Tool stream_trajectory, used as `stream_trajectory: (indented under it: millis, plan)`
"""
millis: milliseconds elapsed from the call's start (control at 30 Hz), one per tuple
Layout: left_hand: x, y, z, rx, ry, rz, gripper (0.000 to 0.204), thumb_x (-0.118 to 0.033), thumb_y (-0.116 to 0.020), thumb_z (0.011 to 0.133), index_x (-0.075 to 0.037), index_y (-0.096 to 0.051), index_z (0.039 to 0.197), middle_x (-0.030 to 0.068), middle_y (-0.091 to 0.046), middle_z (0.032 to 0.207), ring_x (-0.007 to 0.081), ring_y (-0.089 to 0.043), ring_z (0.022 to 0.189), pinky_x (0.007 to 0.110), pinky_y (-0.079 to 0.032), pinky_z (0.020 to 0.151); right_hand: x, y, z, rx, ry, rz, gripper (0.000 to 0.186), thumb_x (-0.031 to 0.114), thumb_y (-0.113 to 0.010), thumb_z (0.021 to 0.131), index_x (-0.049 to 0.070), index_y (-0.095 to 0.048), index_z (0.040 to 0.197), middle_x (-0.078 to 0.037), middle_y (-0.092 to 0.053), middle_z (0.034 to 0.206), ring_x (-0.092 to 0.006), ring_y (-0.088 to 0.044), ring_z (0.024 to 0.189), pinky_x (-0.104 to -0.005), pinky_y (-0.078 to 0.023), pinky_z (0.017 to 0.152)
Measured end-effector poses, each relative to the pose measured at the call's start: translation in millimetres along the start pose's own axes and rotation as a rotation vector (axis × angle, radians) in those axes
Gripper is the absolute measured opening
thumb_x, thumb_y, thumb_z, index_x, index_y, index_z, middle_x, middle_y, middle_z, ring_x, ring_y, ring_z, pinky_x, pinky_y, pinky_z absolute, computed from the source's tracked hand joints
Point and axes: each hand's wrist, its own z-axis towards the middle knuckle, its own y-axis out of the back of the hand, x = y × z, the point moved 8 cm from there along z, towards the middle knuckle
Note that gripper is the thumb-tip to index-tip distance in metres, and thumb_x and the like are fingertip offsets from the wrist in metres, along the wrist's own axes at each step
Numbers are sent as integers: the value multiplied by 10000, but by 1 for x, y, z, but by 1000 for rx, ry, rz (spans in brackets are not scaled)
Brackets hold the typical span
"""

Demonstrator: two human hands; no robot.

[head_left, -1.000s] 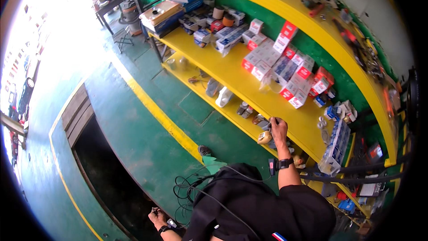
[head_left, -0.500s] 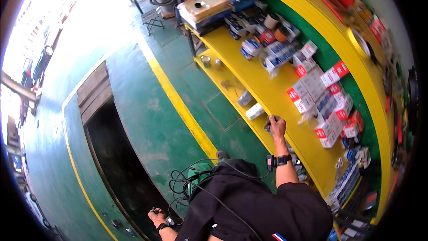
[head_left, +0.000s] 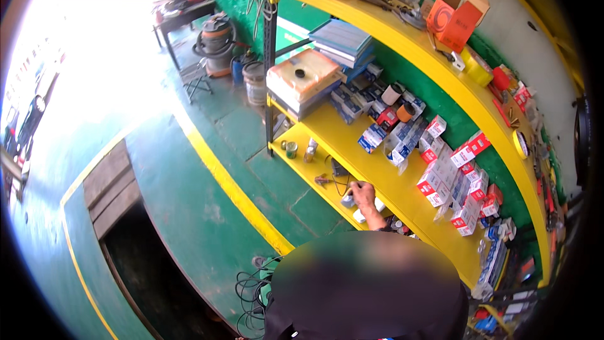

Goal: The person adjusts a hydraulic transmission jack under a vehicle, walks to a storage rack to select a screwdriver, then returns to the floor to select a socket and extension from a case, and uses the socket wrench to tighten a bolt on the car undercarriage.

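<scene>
My right hand [head_left: 363, 197] reaches over the front edge of the yellow middle shelf [head_left: 340, 157], beside the lower shelf. Its fingers are curled together, and a small dark thing in them is too hidden to name. Just beneath the hand, on the lower shelf [head_left: 318, 178], sit a grey cylindrical container [head_left: 347, 201] and a white container [head_left: 367, 212]. Further left there lie a dark block with a cord [head_left: 340, 168], a green tin [head_left: 291, 149] and a small jar [head_left: 309, 153]. My left hand is out of view.
Red-and-white boxes [head_left: 440, 179] and blue-and-white boxes [head_left: 372, 138] crowd the middle shelf. Stacked filters [head_left: 305, 75] stand at its far end. A long dark floor pit [head_left: 154, 264] lies at the left. A vacuum cleaner [head_left: 217, 41] and coiled cables [head_left: 251, 289] are on the floor.
The view has shifted, showing more of the upper shelf. My right hand has moved left and farther in over the lower shelf. My left hand has gone out of view.
</scene>
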Motion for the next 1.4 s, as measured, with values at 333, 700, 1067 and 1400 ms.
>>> stream_trajectory:
  millis: [333, 700, 1067, 1400]
  plan:
    - [-295, 38, 193, 64, -233, -384, 220, -91, -528, 735, 8, -561, 928, 155, -590, 884, 279, -551, 871, 385, -483, 733, 150, -138, 5, -36, 74, -10, 266, 245, -561, 844, 9, -672, 794, -70, -653, 606, -137, -593, 498, -290, -482, 511]
    - [-573, -28, 354, 242, -139, -430, 157, -114, -530, 770, 11, -578, 852, 148, -594, 793, 280, -565, 767, 407, -457, 655, 236, -313, 118, -103, 29, 37, 360, 322, -515, 851, 17, -660, 725, -125, -654, 632, -271, -659, 618, -373, -519, 611]
    - [-725, -61, 446, 289, -144, -242, 166, -136, -531, 806, 15, -595, 776, 140, -598, 702, 281, -579, 663, 429, -431, 576, 371, -460, 182, 59, 115, 152, 321, 295, -526, 866, 19, -653, 762, -74, -657, 632, -199, -617, 551, -337, -491, 561]
    - [-730, 3, 573, 215, -336, 193, 231, -156, -533, 838, 18, -610, 707, 134, -602, 619, 282, -592, 569, 448, -407, 505, 415, -576, 223, 1, 105, 146, 326, 290, -553, 843, 24, -625, 668, -56, -621, 598, -161, -583, 567, -335, -470, 551]
